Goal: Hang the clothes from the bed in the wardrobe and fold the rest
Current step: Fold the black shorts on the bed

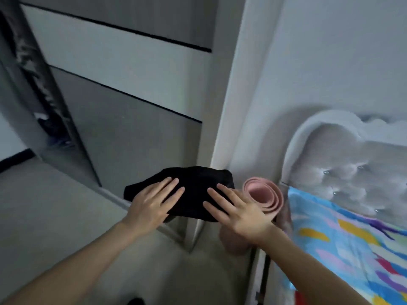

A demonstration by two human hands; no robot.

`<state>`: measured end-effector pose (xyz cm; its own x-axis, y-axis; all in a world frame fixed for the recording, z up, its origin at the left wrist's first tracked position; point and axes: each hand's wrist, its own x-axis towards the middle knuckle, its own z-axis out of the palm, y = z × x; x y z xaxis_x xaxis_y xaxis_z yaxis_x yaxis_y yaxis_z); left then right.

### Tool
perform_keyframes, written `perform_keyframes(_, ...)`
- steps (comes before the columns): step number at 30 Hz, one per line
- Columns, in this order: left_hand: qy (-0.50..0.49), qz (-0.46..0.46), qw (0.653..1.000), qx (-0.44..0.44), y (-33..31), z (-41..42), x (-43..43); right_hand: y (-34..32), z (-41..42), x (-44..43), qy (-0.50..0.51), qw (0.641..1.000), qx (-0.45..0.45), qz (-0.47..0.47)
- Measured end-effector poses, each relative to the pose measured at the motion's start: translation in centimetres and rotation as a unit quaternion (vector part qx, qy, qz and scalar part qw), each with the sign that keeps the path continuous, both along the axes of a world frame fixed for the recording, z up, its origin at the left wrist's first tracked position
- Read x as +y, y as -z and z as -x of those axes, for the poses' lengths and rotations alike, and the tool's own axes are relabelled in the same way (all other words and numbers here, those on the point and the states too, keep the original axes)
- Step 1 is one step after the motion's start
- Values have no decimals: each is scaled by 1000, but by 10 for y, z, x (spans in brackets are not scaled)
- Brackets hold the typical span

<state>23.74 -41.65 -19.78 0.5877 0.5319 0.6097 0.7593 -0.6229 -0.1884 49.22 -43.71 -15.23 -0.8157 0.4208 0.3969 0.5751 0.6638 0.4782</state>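
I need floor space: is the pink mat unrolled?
No, the mat is rolled into a tube and stands on end beside the bed.

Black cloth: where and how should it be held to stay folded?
Probably at both short ends, coming from left and right and pinching top to underside: the cloth is a limp, wide folded bundle that would sag open from one point.

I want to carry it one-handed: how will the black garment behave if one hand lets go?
Likely floppy: the black garment droops beyond the left hand and hangs between it and the right hand. Probably light, since flat fingers seem to manage it. The bundle may well fall open.
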Motion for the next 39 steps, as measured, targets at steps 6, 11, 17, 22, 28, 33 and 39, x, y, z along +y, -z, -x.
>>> perform_keyframes(6, -159, 4, 986, 39, -15, 171, 32, -17, 172, 106, -152, 988, -3, -15)
perform_keyframes(11, -287, 36, 957, 32, -37, 300, 68, -44, 317, 188, -241, 970, 4, -17)
perform_keyframes(17, -337, 57, 940, 16, -34, 357, 97, -40, 393, 247, -296, 955, -4, -9)
perform_keyframes(22, -371, 61, 927, 18, -33, 393, 129, -32, 444, 298, -322, 947, -5, -7)
perform_keyframes(28, -437, 18, 899, -9, -57, 435, 180, -58, 507, 368, -351, 936, -4, 31)
perform_keyframes(33, -493, 1, 870, -10, -66, 483, 208, -69, 574, 414, -412, 911, 8, 20)
perform_keyframes(39, -521, -10, 853, -18, -64, 563, 233, -72, 670, 452, -447, 894, -25, -7)
